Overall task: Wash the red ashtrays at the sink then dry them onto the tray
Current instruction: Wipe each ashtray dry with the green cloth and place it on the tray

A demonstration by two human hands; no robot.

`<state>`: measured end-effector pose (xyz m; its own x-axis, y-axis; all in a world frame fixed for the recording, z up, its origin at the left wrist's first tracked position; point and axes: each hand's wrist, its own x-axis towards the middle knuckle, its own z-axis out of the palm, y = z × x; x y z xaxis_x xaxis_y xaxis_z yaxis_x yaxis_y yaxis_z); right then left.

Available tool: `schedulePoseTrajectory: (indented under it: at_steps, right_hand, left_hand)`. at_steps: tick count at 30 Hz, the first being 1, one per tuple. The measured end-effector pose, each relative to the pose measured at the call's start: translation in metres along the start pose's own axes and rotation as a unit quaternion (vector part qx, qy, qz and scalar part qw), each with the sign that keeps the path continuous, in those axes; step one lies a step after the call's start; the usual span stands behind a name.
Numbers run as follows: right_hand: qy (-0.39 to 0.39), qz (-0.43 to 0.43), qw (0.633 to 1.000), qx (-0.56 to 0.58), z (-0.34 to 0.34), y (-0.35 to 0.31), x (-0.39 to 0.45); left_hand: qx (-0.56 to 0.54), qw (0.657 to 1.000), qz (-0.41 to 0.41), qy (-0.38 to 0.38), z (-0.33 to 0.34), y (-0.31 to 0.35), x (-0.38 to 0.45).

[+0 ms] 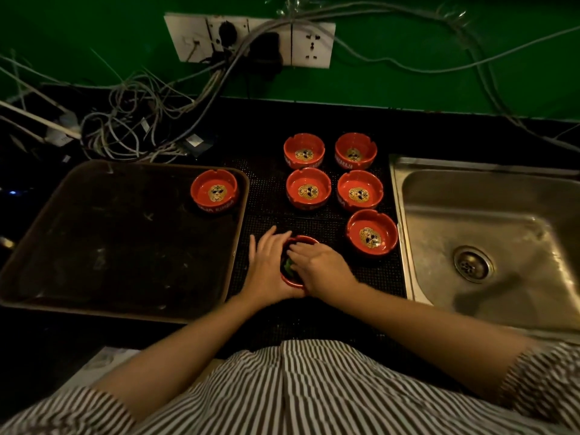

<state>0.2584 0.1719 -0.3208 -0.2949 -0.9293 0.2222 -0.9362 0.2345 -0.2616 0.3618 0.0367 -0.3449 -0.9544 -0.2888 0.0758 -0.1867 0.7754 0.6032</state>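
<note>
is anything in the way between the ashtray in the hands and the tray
Nothing visible. The held ashtray, between the left hand and right hand, sits just right of the tray. Only bare mat lies between. One ashtray on the tray fills the far right corner.

A tray (119, 243) is lying at the counter's (314, 120) left, a sink (489, 240) at its right; five ashtrays (308, 188) are sitting between them, one ashtray (214, 191) in the tray's far right corner.

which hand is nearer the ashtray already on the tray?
Left. The left hand lies below and just right of the ashtray on the tray; the right hand sits farther right, over another ashtray.
</note>
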Motion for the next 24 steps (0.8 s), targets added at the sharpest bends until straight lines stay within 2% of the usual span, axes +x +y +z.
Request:
schedulePoseTrajectory:
  at_steps: [3,6,9,11,13,14,16,18,21,24]
  right_hand:
    - [0.020,0.116,0.993,-0.010,0.015,-0.021,-0.002]
    - [0.017,0.095,0.995,-0.011,0.017,-0.018,-0.001]
    - [-0.009,-0.054,0.998,0.009,-0.001,0.000,0.002]
    - [-0.067,-0.140,0.987,0.042,-0.017,0.017,0.009]
    - [-0.133,-0.175,0.974,0.059,-0.026,0.028,0.018]
    - [-0.139,-0.175,0.973,0.051,-0.026,0.029,0.019]
    - [-0.090,-0.138,0.986,0.022,-0.017,0.023,0.013]
    - [-0.020,-0.057,0.998,-0.005,-0.003,0.010,0.004]
    - [0.012,0.071,0.997,-0.026,0.011,-0.014,0.001]
    - [0.027,0.104,0.994,-0.034,0.015,-0.022,0.003]
  left_hand:
    - [-0.009,0.990,-0.094,0.109,0.024,0.021,-0.016]
    - [-0.041,0.983,-0.115,0.140,0.027,0.024,-0.011]
    - [-0.033,0.995,-0.056,0.072,0.014,0.007,-0.003]
    - [-0.045,0.999,-0.011,-0.004,-0.002,-0.006,0.009]
    - [-0.051,0.995,0.022,-0.078,-0.016,-0.013,0.021]
    - [-0.046,0.994,0.030,-0.096,-0.019,-0.013,0.023]
    - [-0.031,0.997,0.020,-0.074,-0.017,-0.009,0.015]
    - [-0.013,1.000,-0.026,-0.002,-0.004,-0.001,-0.002]
    - [0.005,0.989,-0.102,0.103,0.023,0.018,-0.020]
    - [-0.002,0.973,-0.151,0.174,0.034,0.029,-0.016]
